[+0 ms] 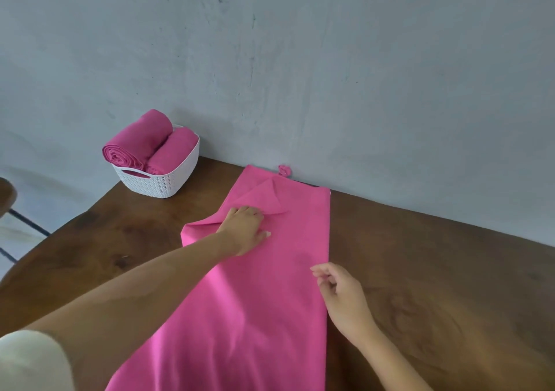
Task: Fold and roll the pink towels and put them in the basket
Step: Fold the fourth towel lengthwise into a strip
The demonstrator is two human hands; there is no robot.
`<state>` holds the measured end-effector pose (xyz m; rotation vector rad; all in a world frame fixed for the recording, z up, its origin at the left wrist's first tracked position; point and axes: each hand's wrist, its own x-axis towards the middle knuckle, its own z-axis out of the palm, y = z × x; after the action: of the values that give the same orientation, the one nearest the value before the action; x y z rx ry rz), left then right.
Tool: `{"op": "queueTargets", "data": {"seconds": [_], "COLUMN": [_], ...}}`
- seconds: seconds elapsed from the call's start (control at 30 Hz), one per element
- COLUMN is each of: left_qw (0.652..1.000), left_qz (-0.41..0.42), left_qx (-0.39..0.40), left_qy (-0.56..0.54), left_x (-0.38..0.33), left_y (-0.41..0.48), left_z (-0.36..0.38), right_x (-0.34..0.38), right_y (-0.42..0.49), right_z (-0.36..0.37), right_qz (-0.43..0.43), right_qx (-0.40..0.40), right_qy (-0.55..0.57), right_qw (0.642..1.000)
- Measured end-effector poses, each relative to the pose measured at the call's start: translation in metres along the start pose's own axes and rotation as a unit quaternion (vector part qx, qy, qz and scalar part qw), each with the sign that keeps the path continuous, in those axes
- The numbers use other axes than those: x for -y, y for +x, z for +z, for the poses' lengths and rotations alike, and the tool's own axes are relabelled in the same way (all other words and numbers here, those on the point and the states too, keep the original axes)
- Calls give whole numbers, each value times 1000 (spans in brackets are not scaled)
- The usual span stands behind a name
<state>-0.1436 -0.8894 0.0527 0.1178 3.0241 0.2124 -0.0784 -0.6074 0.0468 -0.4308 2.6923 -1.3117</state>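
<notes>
Head view: the pink towel you are working on lies flat on the wooden table as a long band, running from the edge nearest you out to the grey wall. It looks already folded lengthwise, with a straight right edge, but a loose flap and creases bunch up near its far end. Your left hand rests on that bunched part, its fingers straight and together, pressing the cloth down. Your right hand sits at the towel's right edge about halfway along, its fingers loosely curled with the tips at the hem; whether they pinch the cloth cannot be told. Further out, at the table's far left corner against the wall, stands the white basket, well apart from the flat towel. Two rolled pink towels already lie in it side by side, one resting higher than the other. A small pink scrap shows at the wall just beyond the towel's far end. By this evidence, two towels are finished; this one needs smoothing, rolling and placing in the basket.
</notes>
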Motion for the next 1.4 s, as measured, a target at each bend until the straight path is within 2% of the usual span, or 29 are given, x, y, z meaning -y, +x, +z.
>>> {"op": "queueTargets", "data": {"seconds": [0.17, 0.5, 0.6, 0.7, 0.77, 0.93, 1.03, 1.2, 1.33, 1.4], "left_qw": [982, 942, 929, 869, 852, 853, 842, 884, 925, 932], "left_qz": [-1, -39, -33, -26, -34, 6, 4, -38, -76, -91], "left_qx": [-112, -138, -56, 78, 104, 139, 85, -35, -91, -121], "left_qy": [-152, -302, -365, -487, -512, -504, -533, -465, -360, -330], "left_x": [8, 16, 21, 30, 36, 59, 70, 88, 92, 90], "left_y": [-1, -1, 2, 1, 3, 16, 29, 67, 95, 107], "left_z": [-8, -18, -24, -35, -42, -54, -59, -53, -36, -26], "right_x": [0, 8, 13, 13, 12, 4, -6, -18, -22, -24], "right_y": [42, 146, 182, 215, 232, 254, 259, 252, 235, 228], "right_z": [-11, 1, 1, 0, -2, -7, -16, -33, -44, -48], "right_qz": [-19, -92, -109, -120, -121, -101, -112, -128, -145, -153], "right_qx": [25, 31, 57, 106, 129, 139, 107, 68, 62, 49], "right_qy": [-49, -191, -269, -341, -367, -379, -370, -355, -344, -350], "right_qw": [998, 977, 955, 926, 913, 909, 916, 924, 926, 923]}}
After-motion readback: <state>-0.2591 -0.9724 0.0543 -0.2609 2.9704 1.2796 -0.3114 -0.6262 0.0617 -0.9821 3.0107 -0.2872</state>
